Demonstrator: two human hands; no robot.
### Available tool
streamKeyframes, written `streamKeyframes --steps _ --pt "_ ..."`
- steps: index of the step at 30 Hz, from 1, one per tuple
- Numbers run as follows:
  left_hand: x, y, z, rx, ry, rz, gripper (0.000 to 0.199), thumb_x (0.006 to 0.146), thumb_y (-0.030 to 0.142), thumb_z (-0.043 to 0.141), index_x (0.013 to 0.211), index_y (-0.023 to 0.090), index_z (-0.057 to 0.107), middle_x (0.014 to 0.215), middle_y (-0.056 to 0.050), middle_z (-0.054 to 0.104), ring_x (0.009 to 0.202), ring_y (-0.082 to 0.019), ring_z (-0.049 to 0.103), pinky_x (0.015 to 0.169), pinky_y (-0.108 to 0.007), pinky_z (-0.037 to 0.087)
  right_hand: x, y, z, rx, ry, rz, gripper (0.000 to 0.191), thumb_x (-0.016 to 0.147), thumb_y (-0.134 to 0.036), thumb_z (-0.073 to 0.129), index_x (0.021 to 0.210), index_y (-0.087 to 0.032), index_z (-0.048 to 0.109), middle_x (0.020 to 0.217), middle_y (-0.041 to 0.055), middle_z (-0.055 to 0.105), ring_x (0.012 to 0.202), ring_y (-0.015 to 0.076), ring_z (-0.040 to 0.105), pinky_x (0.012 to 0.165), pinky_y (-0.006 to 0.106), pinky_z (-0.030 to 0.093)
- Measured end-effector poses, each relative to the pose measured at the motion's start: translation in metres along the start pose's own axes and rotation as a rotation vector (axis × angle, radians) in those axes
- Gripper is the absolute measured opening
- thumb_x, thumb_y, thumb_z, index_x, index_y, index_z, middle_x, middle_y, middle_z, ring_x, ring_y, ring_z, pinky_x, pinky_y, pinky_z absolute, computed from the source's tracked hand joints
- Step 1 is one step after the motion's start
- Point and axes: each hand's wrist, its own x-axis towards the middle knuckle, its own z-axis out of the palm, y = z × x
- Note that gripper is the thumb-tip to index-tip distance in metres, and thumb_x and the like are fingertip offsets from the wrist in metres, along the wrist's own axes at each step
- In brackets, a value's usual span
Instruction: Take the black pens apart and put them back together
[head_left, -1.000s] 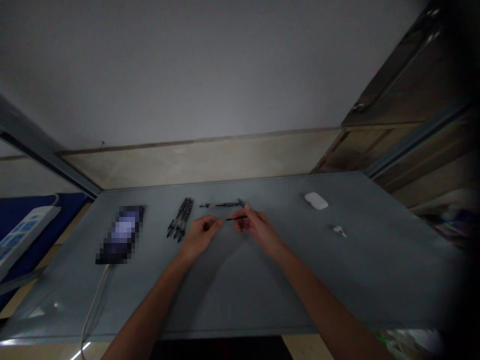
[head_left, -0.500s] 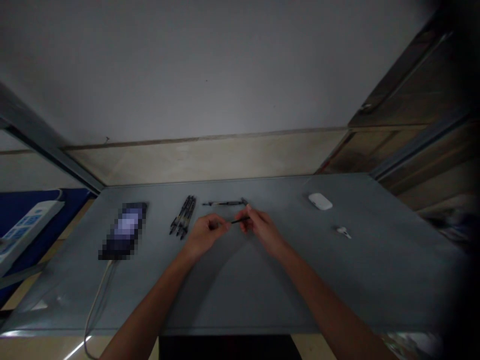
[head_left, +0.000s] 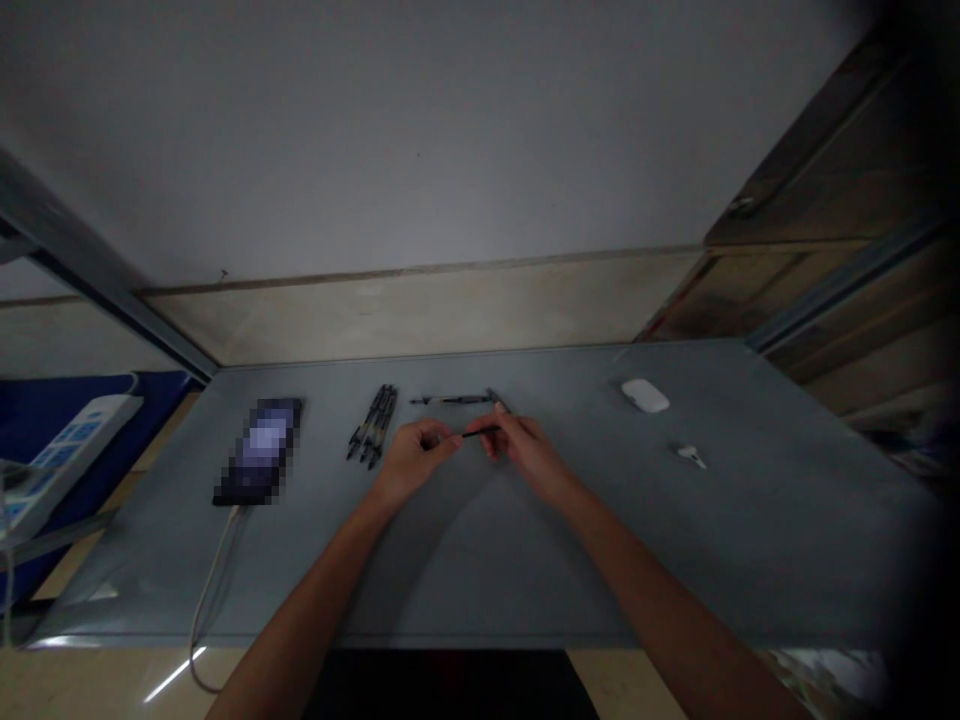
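Observation:
My left hand (head_left: 415,455) pinches the left end of a thin black pen piece (head_left: 480,432) between thumb and fingertips. On the other end my right hand (head_left: 527,447) is closed, thumb over fingers. A second dark pen part (head_left: 496,399) pokes up from between the right hand's fingers; most of it is hidden. Just beyond the hands a slim pen or pen part (head_left: 450,399) lies crosswise on the grey table (head_left: 480,560). To the left of my left hand, several black pens (head_left: 373,425) lie side by side in a slanted bunch.
At the left lies a phone (head_left: 262,450), blurred out, with a white cable (head_left: 212,590) running over the front edge. A white rounded case (head_left: 645,395) and a small key-like object (head_left: 691,456) lie at the right. Beyond the left edge is a power strip (head_left: 71,450). A wall backs the table.
The whole view has shifted slightly. Both hands keep the black pen piece between them, with hardly any movement; it now lies a little flatter.

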Motion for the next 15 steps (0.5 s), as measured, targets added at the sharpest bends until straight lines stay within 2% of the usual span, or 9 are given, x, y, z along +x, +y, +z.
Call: streamKeyframes --steps 5,10,15 --pt "-0.0006 0.0055 0.0004 -0.031 0.029 0.010 0.038 0.078 0.052 0.068 0.088 0.015 0.070 0.053 0.007 0.038 0.049 -0.010 0.032 0.048 -0.024 0.022 -0.0025 -0.0051 0.0009 0.053 -0.024 -0.017 0.054 0.091 -0.066 0.052 0.090 -0.020 0.079 0.064 0.0034 0.058 0.059 0.0157 0.051 0.058 0.031 0.039" --pt "-0.0006 0.0034 0.0027 -0.026 0.053 -0.037 0.054 0.088 0.064 0.048 0.082 0.014 0.069 0.051 0.007 0.034 0.046 -0.010 0.030 0.048 -0.025 0.020 -0.0029 -0.0061 -0.0007 0.056 -0.036 -0.033 0.056 0.092 -0.067 0.050 0.095 -0.018 0.078 0.071 0.0057 0.061 0.065 0.0170 0.055 0.062 0.032 0.043" --pt "0.0003 -0.0016 0.0025 -0.036 0.037 -0.041 0.050 0.084 0.063 0.057 0.070 0.015 0.063 0.052 0.006 0.038 0.048 -0.010 0.032 0.049 -0.025 0.022 -0.0028 -0.0055 0.0011 0.039 -0.086 -0.031 0.059 0.092 -0.068 0.047 0.096 -0.017 0.077 0.071 0.0061 0.059 0.065 0.0170 0.053 0.062 0.032 0.043"
